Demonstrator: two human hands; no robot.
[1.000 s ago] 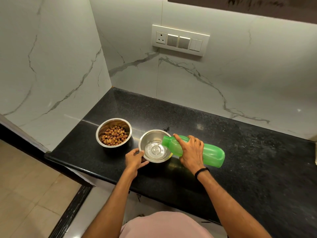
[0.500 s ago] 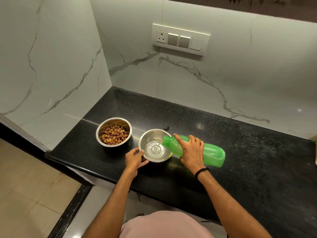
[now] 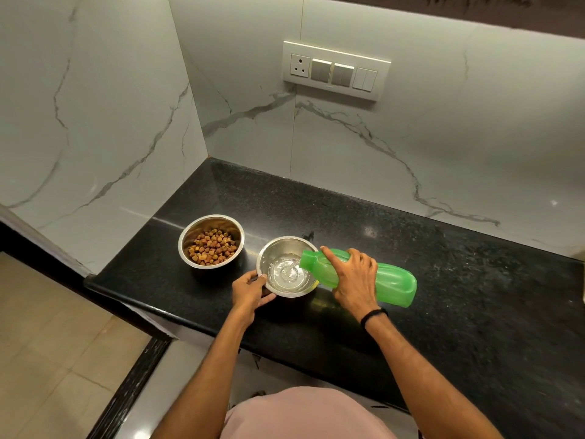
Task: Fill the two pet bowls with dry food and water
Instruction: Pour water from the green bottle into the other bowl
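I'm tipping the green bottle almost flat with my right hand, fingers wrapped tight around its middle, and water is streaming from its mouth into the steel bowl on the black desk. My left hand is pinching that bowl's near rim. Just left, the other bowl is sitting with dry food in it.

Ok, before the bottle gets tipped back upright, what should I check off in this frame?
1. Food bowl holds dry food: ok.
2. Water landing inside the second bowl: ok.
3. Left hand steadies that bowl's rim: ok.
4. Right hand has a firm grip on the green bottle: ok.
5. Water level high enough: cannot tell.
6. Counter free of spills: cannot tell.
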